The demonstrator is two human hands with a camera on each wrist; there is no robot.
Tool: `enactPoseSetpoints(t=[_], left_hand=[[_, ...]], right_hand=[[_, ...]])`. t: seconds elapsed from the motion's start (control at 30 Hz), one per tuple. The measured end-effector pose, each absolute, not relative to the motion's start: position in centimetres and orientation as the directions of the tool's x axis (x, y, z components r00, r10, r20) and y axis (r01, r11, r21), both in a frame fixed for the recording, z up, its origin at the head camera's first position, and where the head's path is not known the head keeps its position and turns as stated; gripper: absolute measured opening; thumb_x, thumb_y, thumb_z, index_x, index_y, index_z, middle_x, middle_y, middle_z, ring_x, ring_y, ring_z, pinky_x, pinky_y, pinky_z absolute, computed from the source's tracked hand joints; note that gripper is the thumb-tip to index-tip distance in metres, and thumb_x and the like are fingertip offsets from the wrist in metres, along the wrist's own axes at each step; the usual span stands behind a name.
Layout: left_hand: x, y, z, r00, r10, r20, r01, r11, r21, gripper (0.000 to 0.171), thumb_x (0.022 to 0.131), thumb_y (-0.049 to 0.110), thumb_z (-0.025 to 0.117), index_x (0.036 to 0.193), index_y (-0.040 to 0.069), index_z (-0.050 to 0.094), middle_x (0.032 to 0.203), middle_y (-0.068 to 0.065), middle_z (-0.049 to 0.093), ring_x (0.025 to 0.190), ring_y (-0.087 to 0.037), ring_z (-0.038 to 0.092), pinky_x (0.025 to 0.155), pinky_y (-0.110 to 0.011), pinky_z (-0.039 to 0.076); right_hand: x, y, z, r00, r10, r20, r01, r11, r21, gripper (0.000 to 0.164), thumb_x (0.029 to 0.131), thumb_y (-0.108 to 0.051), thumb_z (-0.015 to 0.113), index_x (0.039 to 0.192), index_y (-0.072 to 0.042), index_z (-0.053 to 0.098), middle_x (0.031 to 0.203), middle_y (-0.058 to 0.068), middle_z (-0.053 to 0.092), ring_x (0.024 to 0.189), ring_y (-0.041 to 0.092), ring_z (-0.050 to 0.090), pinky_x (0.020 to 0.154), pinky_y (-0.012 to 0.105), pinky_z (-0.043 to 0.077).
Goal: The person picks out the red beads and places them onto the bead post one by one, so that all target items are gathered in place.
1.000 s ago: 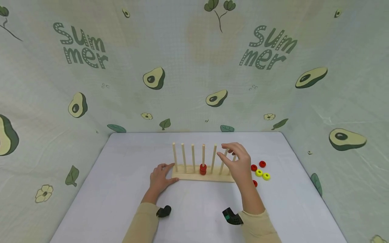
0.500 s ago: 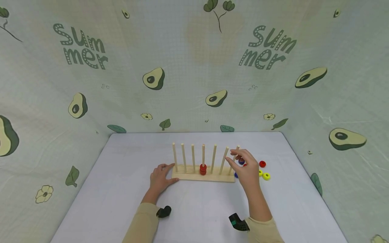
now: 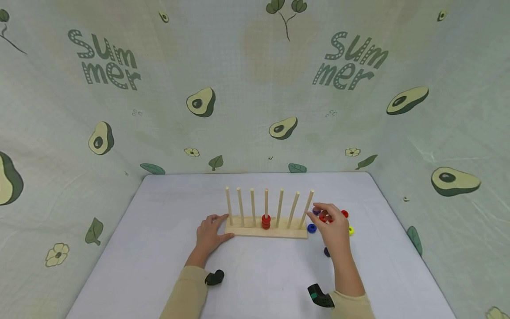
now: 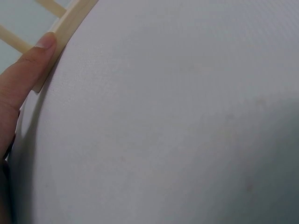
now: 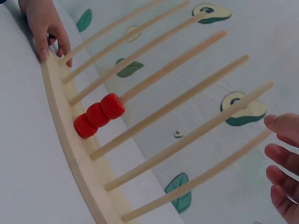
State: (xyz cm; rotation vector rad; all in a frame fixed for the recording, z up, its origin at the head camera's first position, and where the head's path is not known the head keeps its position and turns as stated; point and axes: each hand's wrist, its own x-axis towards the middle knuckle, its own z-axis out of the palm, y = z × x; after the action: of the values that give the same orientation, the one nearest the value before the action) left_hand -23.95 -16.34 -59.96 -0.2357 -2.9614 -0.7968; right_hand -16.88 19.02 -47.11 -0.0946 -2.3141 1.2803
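Observation:
A wooden peg stand (image 3: pixel 255 231) with several upright pegs stands mid-table. Red beads (image 3: pixel 265 222) are stacked on its middle peg; in the right wrist view these are three red beads (image 5: pixel 98 115). My left hand (image 3: pixel 209 235) holds the stand's left end, thumb at the front edge and fingers behind; the left wrist view shows the thumb (image 4: pixel 35 65) pressed on the base. My right hand (image 3: pixel 334 228) hovers beside the rightmost peg, over loose beads, fingers slightly bent. Its fingers (image 5: pixel 280 161) are spread from one another, with nothing seen between them.
Right of the stand lie a blue bead (image 3: pixel 312 228), a dark bead (image 3: pixel 327 251), a purple bead (image 3: pixel 316 211), a red bead (image 3: pixel 344 213) and a yellow bead (image 3: pixel 351 230). My right hand partly covers this group. A printed cloth (image 3: pixel 239 66) hangs behind the white table (image 3: pixel 179 195).
My right hand has moved right and down, from the right-hand pegs to above the loose beads. Blue and dark beads it had covered now show. My left hand stays in place.

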Motion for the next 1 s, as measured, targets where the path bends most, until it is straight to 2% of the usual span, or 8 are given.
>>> enactPoseSetpoints(t=[0.17,0.33,0.4,0.63,0.73,0.87,1.0], left_hand=[[-23.9,-16.2,-59.7,-0.986,0.131,0.106,0.166,0.859,0.484,0.075,0.077,0.051,0.078,0.142,0.024,0.051,0.131,-0.015,0.046,0.112,-0.037,0.047,0.086,-0.053,0.036],[-23.9,-16.2,-59.6,-0.986,0.129,0.107,0.165,0.861,0.482,0.075,0.077,0.05,0.078,0.142,0.024,0.051,0.13,-0.015,0.045,0.111,-0.036,0.047,0.086,-0.053,0.036],[-23.9,-16.2,-59.6,-0.986,0.127,0.107,0.164,0.86,0.483,0.075,0.077,0.05,0.078,0.142,0.024,0.051,0.13,-0.015,0.046,0.111,-0.036,0.047,0.086,-0.053,0.036],[-23.9,-16.2,-59.7,-0.987,0.12,0.11,0.159,0.856,0.492,0.075,0.076,0.05,0.079,0.141,0.023,0.052,0.13,-0.015,0.046,0.112,-0.037,0.047,0.087,-0.053,0.036],[-23.9,-16.2,-59.7,-0.986,0.12,0.117,0.162,0.855,0.492,0.075,0.076,0.05,0.079,0.141,0.023,0.053,0.13,-0.015,0.047,0.113,-0.037,0.047,0.088,-0.054,0.036],[-24.0,-16.2,-59.9,-0.985,0.119,0.124,0.165,0.853,0.496,0.075,0.076,0.051,0.079,0.141,0.024,0.053,0.131,-0.015,0.047,0.113,-0.037,0.047,0.089,-0.055,0.036],[-24.0,-16.3,-60.2,-0.984,0.122,0.133,0.173,0.85,0.497,0.076,0.075,0.051,0.079,0.14,0.024,0.053,0.131,-0.015,0.047,0.113,-0.037,0.047,0.089,-0.055,0.036]], right_hand=[[-16.6,19.9,-47.6,-0.898,0.326,0.295,-0.067,0.562,-0.824,0.03,0.083,-0.012,0.079,0.111,-0.006,0.07,0.098,0.011,0.066,0.088,0.023,0.056,0.07,0.011,0.041],[-16.5,20.8,-48.3,-0.903,0.373,0.214,0.025,0.543,-0.84,0.031,0.085,-0.016,0.078,0.114,-0.009,0.07,0.1,0.013,0.065,0.088,0.021,0.054,0.063,0.015,0.044],[-16.4,21.0,-48.6,-0.902,0.387,0.191,0.051,0.535,-0.843,0.031,0.085,-0.016,0.077,0.114,-0.008,0.069,0.102,0.013,0.064,0.09,0.024,0.055,0.062,0.016,0.044],[-16.3,21.8,-49.7,-0.9,0.417,0.126,0.13,0.535,-0.835,0.033,0.088,-0.02,0.075,0.117,-0.007,0.068,0.107,0.012,0.063,0.097,0.026,0.054,0.067,0.014,0.042],[-16.3,22.1,-50.2,-0.899,0.423,0.116,0.144,0.534,-0.833,0.034,0.088,-0.019,0.075,0.117,-0.005,0.067,0.11,0.013,0.061,0.1,0.029,0.053,0.071,0.022,0.045],[-16.4,22.3,-51.0,-0.893,0.432,0.125,0.149,0.547,-0.824,0.033,0.086,-0.017,0.076,0.114,-0.002,0.067,0.108,0.014,0.061,0.098,0.03,0.052,0.074,0.038,0.046],[-16.3,22.6,-51.6,-0.897,0.432,0.095,0.18,0.554,-0.813,0.033,0.086,-0.019,0.076,0.112,-0.001,0.068,0.109,0.015,0.06,0.098,0.03,0.051,0.073,0.039,0.047]])
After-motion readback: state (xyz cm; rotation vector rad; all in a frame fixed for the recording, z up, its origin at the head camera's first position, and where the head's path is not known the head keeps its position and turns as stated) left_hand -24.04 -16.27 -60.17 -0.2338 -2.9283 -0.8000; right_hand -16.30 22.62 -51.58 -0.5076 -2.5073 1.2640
